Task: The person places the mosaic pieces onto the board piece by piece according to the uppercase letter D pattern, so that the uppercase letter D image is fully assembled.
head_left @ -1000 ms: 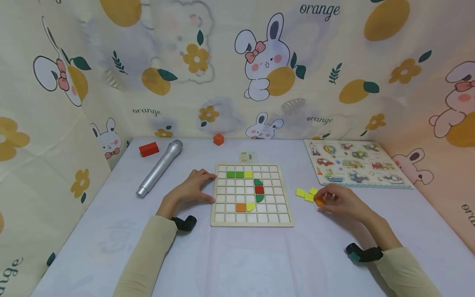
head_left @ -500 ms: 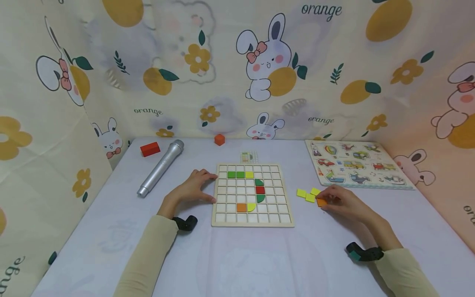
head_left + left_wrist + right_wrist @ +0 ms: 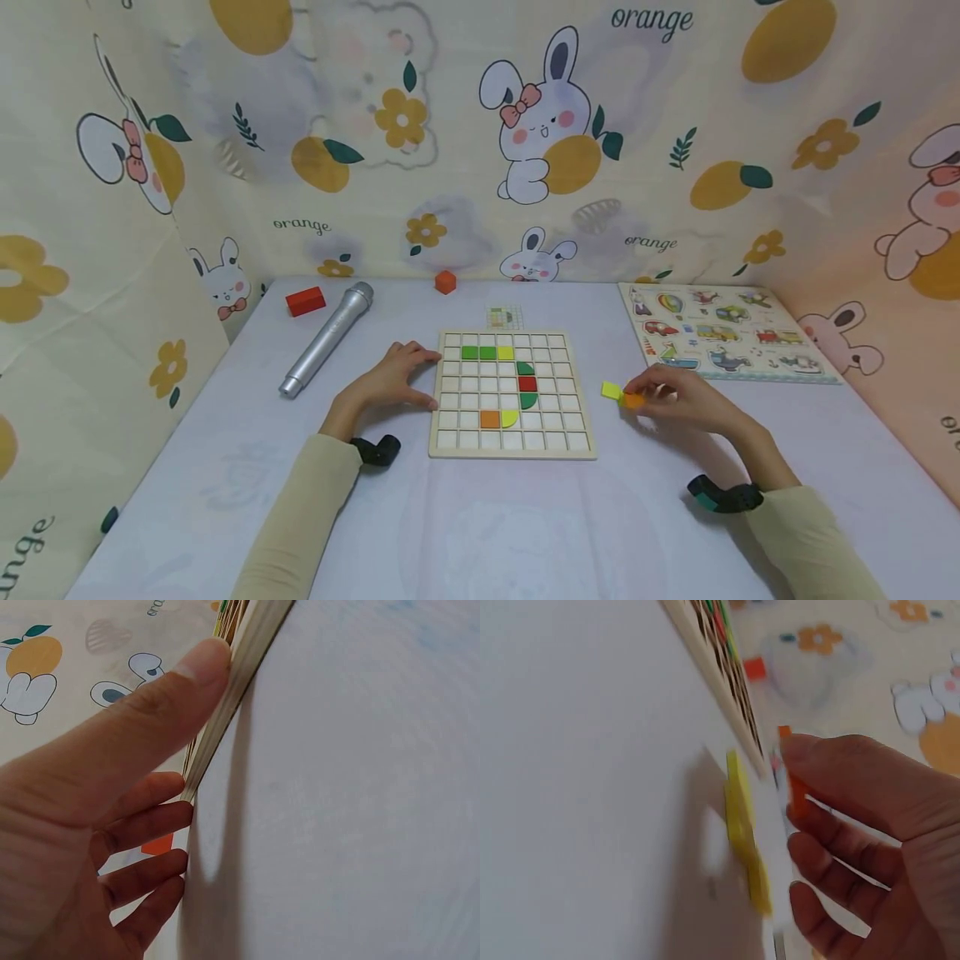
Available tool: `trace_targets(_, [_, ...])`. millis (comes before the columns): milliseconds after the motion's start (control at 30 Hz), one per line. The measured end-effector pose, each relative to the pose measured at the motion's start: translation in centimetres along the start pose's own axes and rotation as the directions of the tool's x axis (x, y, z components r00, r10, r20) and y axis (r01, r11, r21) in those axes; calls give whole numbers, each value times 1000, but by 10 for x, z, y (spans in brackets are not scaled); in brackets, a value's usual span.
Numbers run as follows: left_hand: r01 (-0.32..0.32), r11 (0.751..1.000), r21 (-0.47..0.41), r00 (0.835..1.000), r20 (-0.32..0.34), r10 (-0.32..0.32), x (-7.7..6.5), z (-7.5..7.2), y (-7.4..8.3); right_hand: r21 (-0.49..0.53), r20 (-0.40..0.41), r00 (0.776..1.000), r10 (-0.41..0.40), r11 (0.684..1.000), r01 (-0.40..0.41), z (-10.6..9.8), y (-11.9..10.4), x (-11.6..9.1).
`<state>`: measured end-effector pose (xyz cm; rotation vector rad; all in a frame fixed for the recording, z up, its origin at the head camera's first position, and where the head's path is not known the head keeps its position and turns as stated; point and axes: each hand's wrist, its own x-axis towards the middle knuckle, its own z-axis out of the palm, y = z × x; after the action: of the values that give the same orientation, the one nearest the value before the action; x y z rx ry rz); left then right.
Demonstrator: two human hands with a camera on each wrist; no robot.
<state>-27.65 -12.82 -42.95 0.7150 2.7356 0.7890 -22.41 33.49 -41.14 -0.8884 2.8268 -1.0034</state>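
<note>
In the head view a wooden grid board (image 3: pixel 513 457) lies mid-table. Coloured tiles fill some cells: green squares (image 3: pixel 478 353), a red square (image 3: pixel 527 383), an orange square (image 3: pixel 490 419), quarter-round pieces (image 3: pixel 509 418) and others. My left hand (image 3: pixel 387 377) touches the board's left edge with thumb and fingertips spread apart. To the right of the board, my right hand (image 3: pixel 686 398) pinches an orange square tile (image 3: pixel 797 791) between thumb and fingers, raised off the table. Yellow square tiles (image 3: pixel 611 390) lie just beside it, partly covered by the hand and orange tile.
A small pattern card (image 3: pixel 505 317) lies behind the board. At the back left are a silver microphone (image 3: pixel 327 340) and a red block (image 3: pixel 305 302); an orange-red block (image 3: pixel 446 282) stands at the rear. A picture puzzle board (image 3: pixel 731 333) lies back right.
My right hand has lifted the orange tile from the table and moved a little left, over the yellow tiles. The left hand stays at the board's edge.
</note>
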Motion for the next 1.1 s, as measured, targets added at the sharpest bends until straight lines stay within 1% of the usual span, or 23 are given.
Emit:
trace_targets(67, [-2, 1000, 1, 1000, -3, 2, 0, 0, 0, 26, -7, 1000, -17, 1000, 17, 6, -7, 8])
trace_targets(200, [-9, 1000, -2, 1000, -5, 9, -1, 0, 1, 46, -31, 998, -53, 997, 55, 21, -25, 27])
trace_targets(300, [-7, 1000, -4, 1000, -2, 7, -1, 1, 0, 68, -35, 994, -103, 992, 105, 32, -41, 43])
trace_targets(467, [3, 1000, 1, 1000, 1, -3, 0, 1, 0, 119, -3, 980, -197, 973, 196, 52, -67, 71])
trace_targets(600, [-2, 1000, 2, 1000, 0, 2, 0, -1, 0, 124, 23, 972, -232, 966, 228, 69, -87, 91])
trace_targets(733, [-5, 1000, 1, 1000, 1, 5, 0, -1, 1, 85, 16, 973, -232, 970, 230, 83, -102, 103])
trace_targets(833, [6, 1000, 2, 1000, 6, -6, 1, -1, 2, 53, -17, 975, -222, 973, 223, 93, -110, 109])
trace_targets(967, [24, 1000, 6, 1000, 8, -24, 2, -1, 1, 51, -57, 976, -208, 976, 211, 107, -117, 115])
trace_targets(1100, [20, 1000, 4, 1000, 7, -20, 2, 0, -1, 51, -43, 984, -173, 983, 175, 123, -122, 118])
